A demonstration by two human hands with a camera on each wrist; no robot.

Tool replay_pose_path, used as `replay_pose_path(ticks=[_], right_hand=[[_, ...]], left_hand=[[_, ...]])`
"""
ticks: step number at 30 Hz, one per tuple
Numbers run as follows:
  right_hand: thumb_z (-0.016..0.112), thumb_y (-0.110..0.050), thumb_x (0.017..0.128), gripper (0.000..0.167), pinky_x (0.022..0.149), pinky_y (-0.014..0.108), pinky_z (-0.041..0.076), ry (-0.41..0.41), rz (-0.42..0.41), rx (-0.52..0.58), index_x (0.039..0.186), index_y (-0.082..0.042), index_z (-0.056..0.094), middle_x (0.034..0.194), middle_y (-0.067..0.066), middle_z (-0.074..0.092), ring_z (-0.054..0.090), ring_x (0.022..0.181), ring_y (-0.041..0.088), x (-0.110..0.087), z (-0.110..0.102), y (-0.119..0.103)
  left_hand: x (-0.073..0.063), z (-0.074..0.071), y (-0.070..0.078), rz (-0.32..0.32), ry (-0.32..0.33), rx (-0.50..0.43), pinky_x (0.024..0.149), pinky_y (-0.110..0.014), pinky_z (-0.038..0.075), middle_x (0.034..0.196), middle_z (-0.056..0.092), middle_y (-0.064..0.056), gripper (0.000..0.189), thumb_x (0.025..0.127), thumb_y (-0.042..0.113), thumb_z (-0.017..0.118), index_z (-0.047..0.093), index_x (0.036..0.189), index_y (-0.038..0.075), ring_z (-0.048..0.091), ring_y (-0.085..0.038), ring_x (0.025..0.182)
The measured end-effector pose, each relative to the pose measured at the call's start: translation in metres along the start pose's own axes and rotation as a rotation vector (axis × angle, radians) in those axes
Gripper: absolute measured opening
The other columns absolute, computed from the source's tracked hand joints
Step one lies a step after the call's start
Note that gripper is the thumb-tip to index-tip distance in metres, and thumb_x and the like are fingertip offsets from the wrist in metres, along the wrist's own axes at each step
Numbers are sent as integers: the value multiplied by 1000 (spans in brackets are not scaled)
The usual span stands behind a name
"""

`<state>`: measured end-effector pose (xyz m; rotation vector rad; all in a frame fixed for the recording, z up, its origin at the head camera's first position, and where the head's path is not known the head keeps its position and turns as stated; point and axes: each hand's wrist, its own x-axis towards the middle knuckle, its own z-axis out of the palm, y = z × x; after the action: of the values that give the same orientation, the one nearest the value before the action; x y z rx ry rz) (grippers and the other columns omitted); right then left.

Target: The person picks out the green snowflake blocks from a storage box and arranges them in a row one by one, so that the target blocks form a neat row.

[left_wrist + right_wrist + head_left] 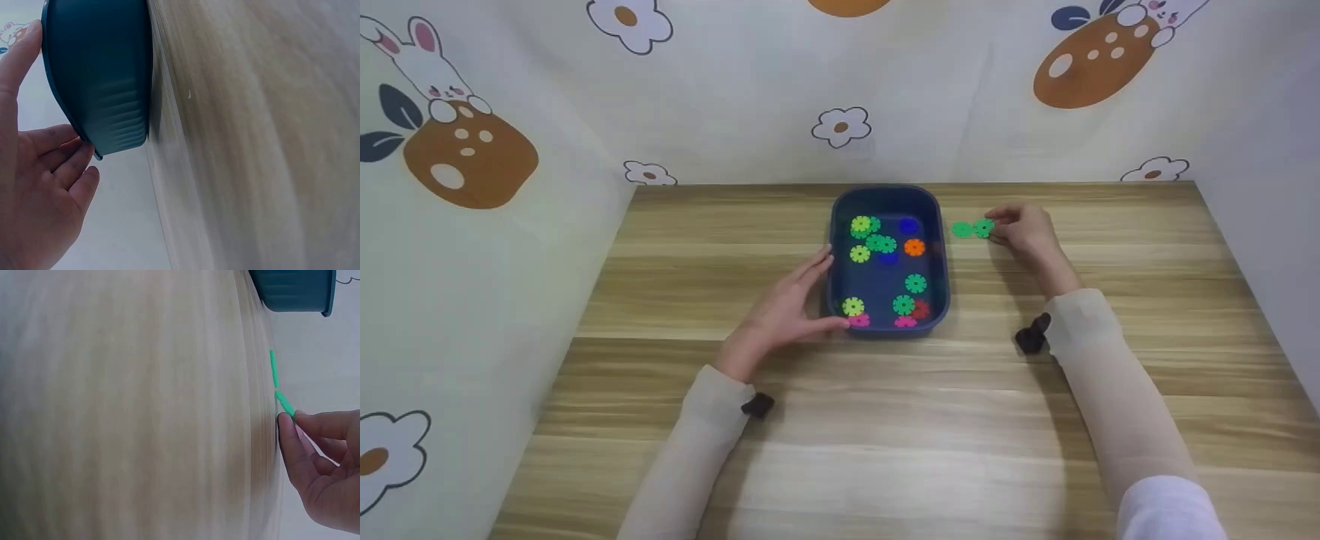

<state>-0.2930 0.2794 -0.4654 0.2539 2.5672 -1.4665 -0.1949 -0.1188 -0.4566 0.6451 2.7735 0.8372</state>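
Observation:
A dark blue plastic bin (891,334) stands on the wooden table and holds several small notched discs in green, yellow, blue, orange, red and pink. My left hand (784,311) rests against the bin's left side, its thumb at the near left corner and its fingers spread along the rim; in the left wrist view the fingertips touch the rim. To the right of the bin, my right hand (1027,232) pinches a green notched disc (984,228) between thumb and fingers. That disc is tilted, and its edge meets or nearly meets a second green disc (962,229) by the tabletop.
The wooden table (915,450) runs back to a patterned cloth (742,97) with flowers, rabbits and orange fruit. Pale walls close in at left and right. A small black device (1033,335) sits at the right wrist, and another black device (758,406) at the left.

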Motion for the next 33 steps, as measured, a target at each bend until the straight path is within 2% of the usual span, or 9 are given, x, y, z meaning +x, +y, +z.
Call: replay_pose_path(ticks=[5,10,14,25,33], right_hand=[[55,2,97,27,72,9,53,14,5,-19,122,6,65,120,18,65,58,91,6,-1,-1,-2],[56,3,97,27,76,12,55,22,17,34,122,8,63,114,15,65,60,92,8,-2,-2,-4],[57,2,95,27,74,11,53,42,7,9,121,7,65,114,16,69,62,94,10,-4,-3,-3],[57,-8,98,32,76,12,53,34,22,46,127,3,62,125,17,65,61,98,10,-7,-4,-4],[58,-11,98,32,71,14,53,55,-32,-5,127,2,64,123,17,63,60,91,8,-10,-4,-9]], left_hand=[[0,0,1,-1,3,-22,121,-51,32,169,16,8,104,77,62,76,28,159,19,28,-24,153],[0,-1,1,-11,-3,-40,121,-53,31,169,15,9,103,78,61,77,27,159,20,27,-24,153],[1,-1,1,-13,-5,-40,121,-52,30,169,14,12,103,78,61,76,27,159,20,26,-24,153],[0,1,0,-14,-4,-26,121,-52,31,168,13,12,104,77,62,76,27,159,20,26,-24,154],[-1,0,0,16,11,-10,122,-51,31,169,17,7,105,76,61,77,29,158,17,29,-25,152]])
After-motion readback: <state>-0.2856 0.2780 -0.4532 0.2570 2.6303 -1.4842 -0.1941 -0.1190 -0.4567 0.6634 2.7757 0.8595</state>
